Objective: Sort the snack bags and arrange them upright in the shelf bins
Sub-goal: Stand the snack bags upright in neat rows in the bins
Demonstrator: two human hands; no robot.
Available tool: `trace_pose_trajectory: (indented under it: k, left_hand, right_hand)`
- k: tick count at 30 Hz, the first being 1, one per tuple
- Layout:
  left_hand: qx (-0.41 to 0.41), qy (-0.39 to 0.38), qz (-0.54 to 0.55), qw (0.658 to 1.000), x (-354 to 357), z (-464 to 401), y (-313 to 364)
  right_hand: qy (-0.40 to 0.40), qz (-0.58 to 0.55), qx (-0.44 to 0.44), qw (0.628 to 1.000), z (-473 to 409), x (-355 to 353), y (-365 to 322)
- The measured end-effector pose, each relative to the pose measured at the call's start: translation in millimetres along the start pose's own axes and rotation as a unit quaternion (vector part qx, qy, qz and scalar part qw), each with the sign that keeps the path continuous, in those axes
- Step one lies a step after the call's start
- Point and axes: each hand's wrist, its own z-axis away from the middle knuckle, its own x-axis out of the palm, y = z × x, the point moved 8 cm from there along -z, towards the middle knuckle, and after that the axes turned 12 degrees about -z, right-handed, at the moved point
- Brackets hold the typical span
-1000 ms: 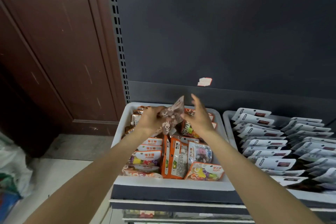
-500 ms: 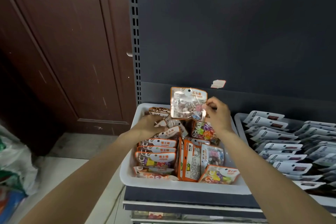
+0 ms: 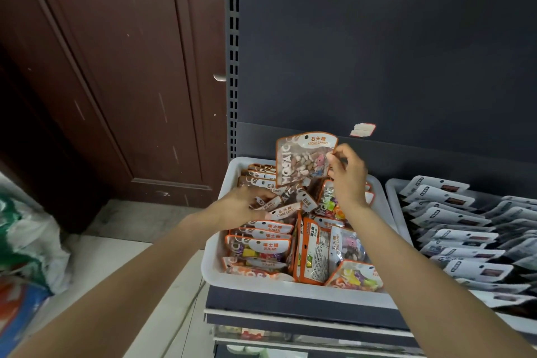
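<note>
the right hand point(image 3: 347, 176) is pinching the right edge of a stone candy bag point(image 3: 303, 158), holding it upright above the back of the white bin point(image 3: 216, 259) at frame centre, long axis vertical, orange header up, printed face toward the camera. the left hand point(image 3: 236, 208) is lying with fingers curled among the leaning bags point(image 3: 283, 209) in the bin's back left. a second bin point(image 3: 393, 200) of white packets is sitting at the right.
</note>
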Motion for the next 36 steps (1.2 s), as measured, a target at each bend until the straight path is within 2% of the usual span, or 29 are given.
trace_pose_trajectory:
  k: [8, 11, 14, 16, 19, 22, 25, 30, 36]
  left_hand:
    - [-0.025, 0.015, -0.017, 0.999, 0.3, 2.6, 0.3]
    - [-0.019, 0.021, -0.053, 0.998, -1.9, 1.2, 11.2]
    - [-0.014, 0.026, -0.092, 0.995, -1.0, -2.5, 19.4]
    - [-0.024, 0.032, -0.087, 0.995, -0.2, -1.5, 18.2]
    - [-0.037, 0.058, -0.088, 0.994, -3.1, 3.8, 15.4]
    - [-0.061, 0.088, -0.128, 0.986, -9.7, 10.4, 14.0]
    - [-0.081, 0.115, -0.143, 0.98, -18.2, 15.2, 16.6]
    - [-0.092, 0.169, -0.179, 0.965, -25.7, 12.7, 23.4]
    - [-0.121, 0.09, -0.233, 0.961, -15.5, 0.0, 16.7]
  right_hand:
    - [0.05, -0.026, 0.023, 0.998, 0.7, -16.3, 8.7]
    - [0.044, -0.023, 0.038, 0.998, 1.3, -21.3, 15.1]
    - [-0.007, 0.007, 0.037, 0.999, 5.3, -15.6, 15.8]
    - [-0.073, -0.013, 0.045, 0.996, 6.7, -4.0, 19.7]
    - [-0.191, -0.033, 0.104, 0.975, 13.2, 22.2, 33.5]
    - [-0.272, 0.054, 0.082, 0.957, 21.9, 48.1, 40.6]
    - [-0.285, 0.094, 0.094, 0.949, 24.4, 57.9, 38.1]
    - [-0.297, 0.059, 0.114, 0.946, 32.5, 48.1, 39.0]
    - [-0.33, 0.103, 0.072, 0.935, 43.3, 80.0, 27.9]
